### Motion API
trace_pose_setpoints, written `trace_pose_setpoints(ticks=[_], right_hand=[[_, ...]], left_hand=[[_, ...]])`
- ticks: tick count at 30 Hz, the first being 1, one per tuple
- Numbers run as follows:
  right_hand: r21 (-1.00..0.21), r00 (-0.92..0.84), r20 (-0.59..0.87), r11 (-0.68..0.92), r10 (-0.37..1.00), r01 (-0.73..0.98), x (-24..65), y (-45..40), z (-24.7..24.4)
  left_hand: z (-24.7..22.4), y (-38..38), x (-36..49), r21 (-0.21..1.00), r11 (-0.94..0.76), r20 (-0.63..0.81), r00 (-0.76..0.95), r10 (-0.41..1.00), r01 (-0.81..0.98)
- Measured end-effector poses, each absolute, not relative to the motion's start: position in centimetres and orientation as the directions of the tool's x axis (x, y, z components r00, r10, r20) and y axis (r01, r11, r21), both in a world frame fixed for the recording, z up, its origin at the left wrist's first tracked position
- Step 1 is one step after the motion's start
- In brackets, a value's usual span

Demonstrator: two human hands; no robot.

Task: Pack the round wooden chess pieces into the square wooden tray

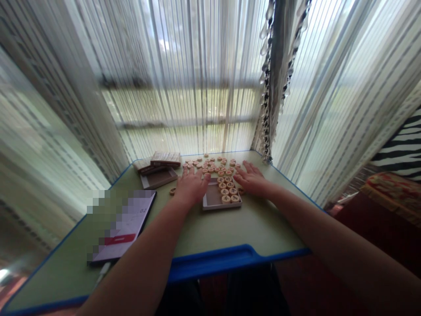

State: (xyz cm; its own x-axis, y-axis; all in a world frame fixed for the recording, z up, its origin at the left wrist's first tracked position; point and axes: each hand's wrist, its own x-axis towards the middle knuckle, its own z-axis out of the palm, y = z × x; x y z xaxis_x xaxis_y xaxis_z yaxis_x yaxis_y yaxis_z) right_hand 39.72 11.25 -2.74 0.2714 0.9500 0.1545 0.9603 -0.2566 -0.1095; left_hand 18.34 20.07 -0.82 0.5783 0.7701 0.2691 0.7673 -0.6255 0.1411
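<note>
My left hand [192, 186] lies flat with its fingers spread on the green table [210, 232], just left of a shallow open box [213, 199]. My right hand [251, 180] rests palm down at the box's right side, close to a single round wooden piece [241, 191]. Neither hand holds anything. The box contains several round wooden game pieces [226, 192] with dark characters, set in rows. Many more pieces [210, 166] are scattered beyond it, and a lone piece [173, 191] lies left of my left hand.
Beyond my left hand are a dark-lined box tray [158, 178] and a patterned box [165, 159]. A smartphone [121, 228] lies at the left, partly blurred out. The table has a blue rim [210, 263]. Sheer striped curtains [180, 87] rise behind it.
</note>
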Motion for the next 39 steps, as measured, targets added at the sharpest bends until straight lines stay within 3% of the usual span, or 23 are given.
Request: trace_pose_setpoints(ticks=[5, 10, 21, 29, 39], right_hand=[[-0.123, 0.201, 0.136, -0.185, 0.970, 0.975, 39.7, 11.4, -2.9], [-0.122, 0.131, 0.125, -0.116, 0.983, 0.986, 39.6, 11.3, -2.6], [-0.028, 0.016, 0.243, -0.009, 0.970, 1.000, 39.7, 11.3, -2.5], [-0.071, 0.027, 0.149, -0.017, 0.988, 0.997, 39.8, 11.3, -2.5], [-0.083, 0.008, 0.262, 0.014, 0.965, 0.996, 39.3, 11.0, -1.3]], left_hand=[[-1.5, 20.3, 18.4, 0.182, -0.595, 0.105, 0.586, 0.803, 0.783], [-1.5, 19.9, 18.3, 0.227, -0.593, 0.029, 0.603, 0.797, 0.772], [-1.3, 19.7, 18.2, 0.228, -0.604, 0.029, 0.615, 0.788, 0.763], [-1.2, 19.7, 18.1, 0.223, -0.611, 0.023, 0.623, 0.782, 0.759], [-1.1, 19.8, 17.9, 0.208, -0.615, 0.038, 0.622, 0.782, 0.761]])
